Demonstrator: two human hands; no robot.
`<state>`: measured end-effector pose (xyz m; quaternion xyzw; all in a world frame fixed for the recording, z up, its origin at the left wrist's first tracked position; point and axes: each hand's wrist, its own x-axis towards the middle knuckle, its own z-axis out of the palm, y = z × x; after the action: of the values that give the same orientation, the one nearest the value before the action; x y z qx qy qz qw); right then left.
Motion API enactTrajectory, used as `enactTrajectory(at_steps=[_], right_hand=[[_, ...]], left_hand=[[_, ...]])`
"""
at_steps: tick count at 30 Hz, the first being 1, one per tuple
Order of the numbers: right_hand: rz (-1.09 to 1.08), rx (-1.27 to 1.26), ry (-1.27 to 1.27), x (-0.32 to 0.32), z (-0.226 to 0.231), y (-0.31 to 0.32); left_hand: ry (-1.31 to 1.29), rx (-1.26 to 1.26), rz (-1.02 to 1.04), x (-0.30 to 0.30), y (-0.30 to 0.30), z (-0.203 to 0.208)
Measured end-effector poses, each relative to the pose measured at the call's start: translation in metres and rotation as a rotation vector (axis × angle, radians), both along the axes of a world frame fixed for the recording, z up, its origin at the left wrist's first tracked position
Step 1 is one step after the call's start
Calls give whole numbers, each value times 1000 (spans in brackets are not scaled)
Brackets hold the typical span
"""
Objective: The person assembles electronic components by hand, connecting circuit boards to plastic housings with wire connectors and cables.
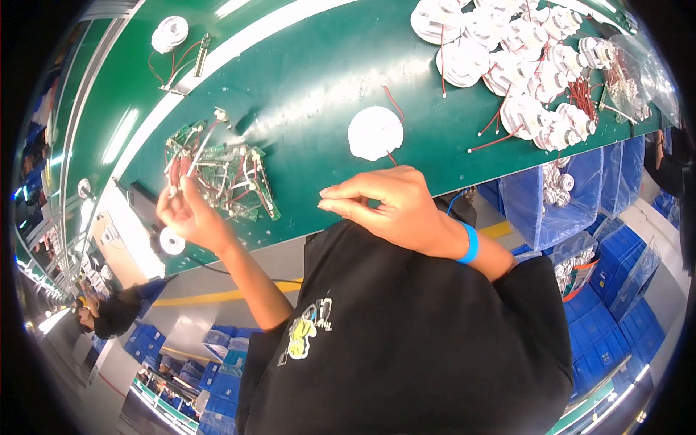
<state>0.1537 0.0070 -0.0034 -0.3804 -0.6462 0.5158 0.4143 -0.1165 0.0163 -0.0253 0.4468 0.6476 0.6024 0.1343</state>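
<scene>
My left hand (pixel 190 216) is at the near left of the green bench, thumb and fingers pinched on a small white piece (pixel 174 191) whose kind I cannot make out. Beside and behind those fingers lies a heap of narrow green circuit boards (pixel 230 174) with red, white and black wires. My right hand (pixel 395 209) hovers over the front edge of the bench, thumb and fingertips pressed together; anything between them is too small to see. Beyond it, one round white housing (pixel 375 133) lies by itself on the bench, red wires showing at its edge.
Many white housings (pixel 507 69) with red wires pile up at the far right, beside a clear plastic bag (pixel 641 80). Blue lined bins (pixel 573 192) stand below the right edge. Another housing (pixel 170 33) and wired board lie at the far left. A white disc (pixel 172 241) sits near my left hand.
</scene>
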Motion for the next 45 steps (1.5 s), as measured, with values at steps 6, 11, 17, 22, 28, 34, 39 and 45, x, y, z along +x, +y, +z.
enactTrajectory(at_steps=[6, 11, 17, 22, 28, 34, 39, 45], right_hand=[[209, -533, 171, -8, 9, 3], [94, -57, 50, -25, 1, 6], [392, -414, 372, -2, 2, 25], [949, -880, 509, 6, -6, 25], [1192, -1007, 645, 1, -23, 21], [1171, -959, 572, 0, -34, 6], [254, -330, -4, 54, 33, 18], [-317, -251, -739, 53, -37, 77]], left_hand=[[8, 172, -147, 44, -30, 31], [-324, 42, -141, 78, -64, 65], [-709, 51, -538, 63, -61, 61], [-1228, 81, -1070, 41, -27, 20], [-942, -369, -1532, 105, -5, 4], [-1100, -169, -1520, 101, -16, -10], [-1287, 28, -1321, 74, -20, -11], [-1230, -104, -1437, 55, -13, -19]])
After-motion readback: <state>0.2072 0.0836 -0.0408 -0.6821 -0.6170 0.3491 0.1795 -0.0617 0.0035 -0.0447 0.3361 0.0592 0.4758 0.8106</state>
